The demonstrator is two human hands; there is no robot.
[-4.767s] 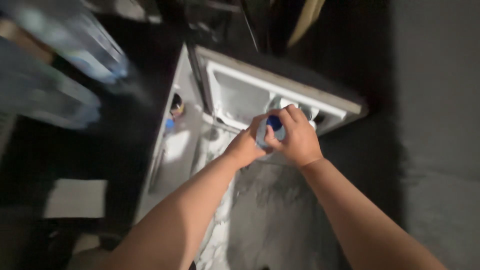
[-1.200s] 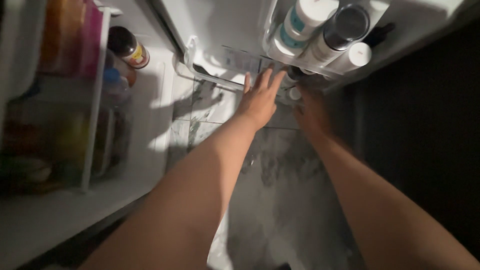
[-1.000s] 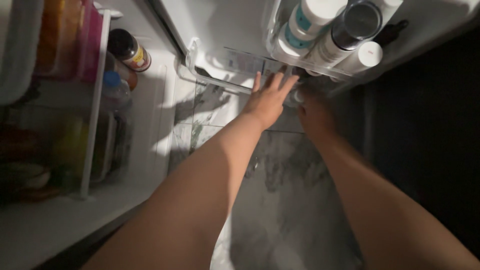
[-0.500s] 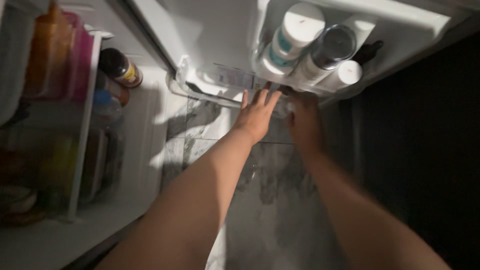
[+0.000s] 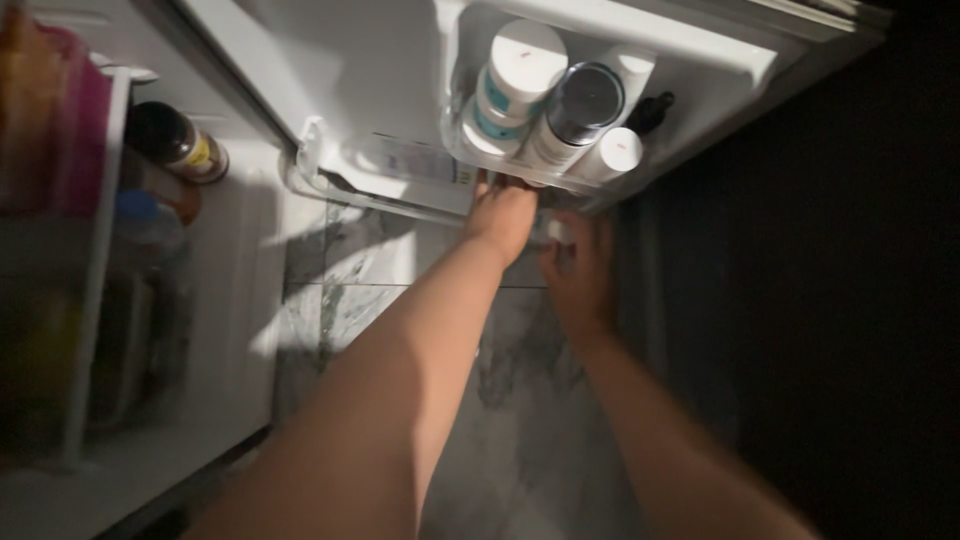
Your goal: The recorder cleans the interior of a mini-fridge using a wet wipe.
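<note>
My left hand reaches into the lower shelf of an open white fridge door. Its fingertips are hidden beneath the upper door bin. Just to its right, in shadow, my right hand curls its fingers about a small white-capped bottle at the shelf's edge. The upper bin holds a white-lidded jar, a dark-lidded jar, a small white-capped bottle and a dark dropper bottle.
The fridge's inside is at the left, with a dark-capped jar, a blue-capped bottle and a pink container on shelves. Grey marbled floor tiles lie below my arms. The right side is dark.
The view has slid so the door sits further left. My left hand pushed deeper under the bin, hiding its spread fingers. My right hand drew back slightly from the shelf.
</note>
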